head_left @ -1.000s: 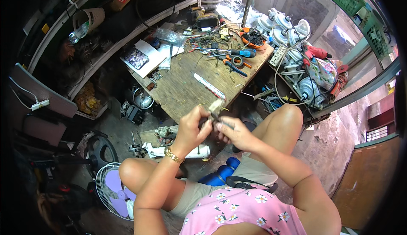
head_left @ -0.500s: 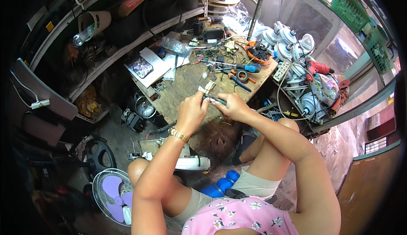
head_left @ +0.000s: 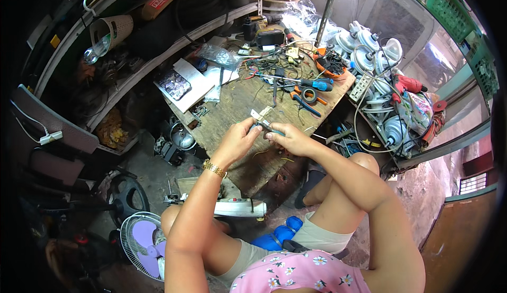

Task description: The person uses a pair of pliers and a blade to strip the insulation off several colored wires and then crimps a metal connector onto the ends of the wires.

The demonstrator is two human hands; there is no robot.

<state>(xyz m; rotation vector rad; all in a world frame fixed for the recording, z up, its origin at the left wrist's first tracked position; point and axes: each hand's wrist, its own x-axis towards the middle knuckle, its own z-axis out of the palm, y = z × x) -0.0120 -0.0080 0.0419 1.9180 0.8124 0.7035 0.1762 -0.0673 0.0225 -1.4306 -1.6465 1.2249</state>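
Over the near part of the wooden tabletop, my two hands meet. My left hand (head_left: 236, 138), with a gold bracelet at its wrist, is closed, thumb and fingers pinching a small cream-white plastic piece (head_left: 260, 115). My right hand (head_left: 291, 140) is closed round a slim tool with a teal handle (head_left: 278, 129); its metal end lies against the piece by my left fingertips. The fingers hide much of the tool, so its exact kind does not show. Beyond my hands lie a blue-handled screwdriver (head_left: 317, 85), a roll of dark tape (head_left: 309, 97) and orange-and-blue pliers (head_left: 305, 104).
The wooden tabletop (head_left: 232, 113) carries tangled wires, papers (head_left: 193, 84) and an orange bowl of small parts (head_left: 331, 63). White fan motor parts (head_left: 364, 58) and a red drill (head_left: 409, 84) pile up at right. A purple-bladed fan (head_left: 142, 235) stands at lower left.
The whole view has shifted slightly. The cream piece now sits lower and more tilted between my hands, and the tool's metal end shows more beside it. Both hands keep their holds.
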